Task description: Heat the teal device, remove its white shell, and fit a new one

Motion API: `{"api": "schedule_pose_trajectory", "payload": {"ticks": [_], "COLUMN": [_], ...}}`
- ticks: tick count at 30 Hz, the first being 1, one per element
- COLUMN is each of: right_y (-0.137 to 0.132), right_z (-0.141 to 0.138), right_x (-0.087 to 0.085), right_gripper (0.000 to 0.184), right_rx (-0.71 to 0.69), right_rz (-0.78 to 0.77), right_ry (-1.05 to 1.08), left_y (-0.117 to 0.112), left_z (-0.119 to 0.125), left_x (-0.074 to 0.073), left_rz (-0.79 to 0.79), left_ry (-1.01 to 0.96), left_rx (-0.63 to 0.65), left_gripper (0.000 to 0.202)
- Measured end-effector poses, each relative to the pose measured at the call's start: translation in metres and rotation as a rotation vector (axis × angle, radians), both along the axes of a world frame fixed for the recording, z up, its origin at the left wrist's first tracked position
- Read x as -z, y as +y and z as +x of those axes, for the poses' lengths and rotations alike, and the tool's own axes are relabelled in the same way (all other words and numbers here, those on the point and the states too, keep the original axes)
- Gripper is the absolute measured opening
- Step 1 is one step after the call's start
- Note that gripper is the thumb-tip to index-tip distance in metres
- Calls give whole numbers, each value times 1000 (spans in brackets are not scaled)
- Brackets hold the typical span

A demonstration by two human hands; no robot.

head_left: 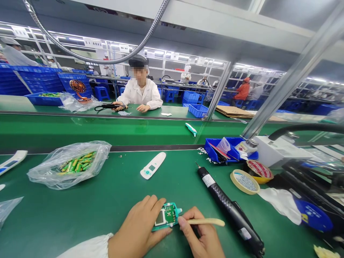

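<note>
Our left hand (137,225) curls around a small teal plastic device casing with a green circuit board (168,216) set in it, gripping it firmly at the bottom centre of the frame, just above the green workbench (53,222). Our right hand (200,233) is nearly closed, pinching a slim pale stick (208,222) whose end meets the casing's edge. Just right of our hands lies a black electric screwdriver (228,204), its cord end at the lower right. Above the hands sits a finished white handheld device (153,165). To the left, a clear plastic bag (68,165) holds green-and-gold batteries. At the right, we see a blue plastic tray (223,150) and a beige tape ring (245,181) holding small pale parts. Across the green conveyor belt (94,130), a co-worker in a white coat (141,95) handles a black screwdriver.
</note>
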State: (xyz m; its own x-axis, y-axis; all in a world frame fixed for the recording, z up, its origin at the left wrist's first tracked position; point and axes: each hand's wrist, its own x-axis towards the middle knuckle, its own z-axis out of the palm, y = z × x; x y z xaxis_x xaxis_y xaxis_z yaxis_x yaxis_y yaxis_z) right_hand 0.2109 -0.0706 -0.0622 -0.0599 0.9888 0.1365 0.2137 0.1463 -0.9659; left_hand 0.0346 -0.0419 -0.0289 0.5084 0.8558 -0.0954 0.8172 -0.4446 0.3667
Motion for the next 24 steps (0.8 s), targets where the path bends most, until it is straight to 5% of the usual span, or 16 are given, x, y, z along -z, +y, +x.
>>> {"api": "schedule_pose_trajectory", "payload": {"ticks": [9,17,24], "right_y": [-2,1,2], "right_z": [2,5,11], "right_x": [-6,-4,4], "right_gripper": [27,27,26], "right_rx": [-45,-4,-47], "right_rz": [36,-3,74], "right_ry": [-118,17,-66], "left_y": [-2,0,-2], "left_z": [5,2,1], "left_x": [-12,-2,0], "left_rz": [-62,16,37], "left_ry": [117,48,-6], "left_rx": [12,12,9], "left_gripper": [53,48,44]}}
